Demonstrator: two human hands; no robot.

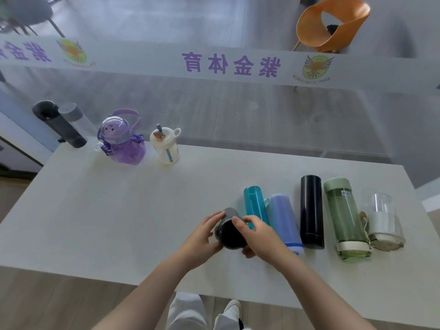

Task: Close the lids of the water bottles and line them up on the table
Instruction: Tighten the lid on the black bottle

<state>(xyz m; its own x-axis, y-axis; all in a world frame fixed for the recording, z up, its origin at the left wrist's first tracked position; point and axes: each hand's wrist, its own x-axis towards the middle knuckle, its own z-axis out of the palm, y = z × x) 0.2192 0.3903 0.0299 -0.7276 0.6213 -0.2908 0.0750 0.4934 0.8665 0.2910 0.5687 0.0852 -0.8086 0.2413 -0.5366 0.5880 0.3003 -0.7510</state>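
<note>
White laminate counter (119,210) fills the foreground, where a person's two hands meet over a dark grey bottle (229,231). The left hand (202,236) curls its fingers around the bottle's left side, and the right hand (258,232) wraps fingers over its right side. The bottle tilts with its long axis running away from the person, grey end farthest. Just to its right, five bottles lie or lean in a row with long axes pointing toward the far edge: a teal bottle (254,202), a lavender bottle (283,217), a black flask (311,210), a green bottle (345,215) and a clear glass bottle (383,217). Farther back at left stand a purple cartoon bottle (123,139), a straw cup (166,145) and a dark tumbler (59,123). Beyond, a glass partition carries a banner with purple characters (231,64), with an orange chair (333,25) behind it.
</note>
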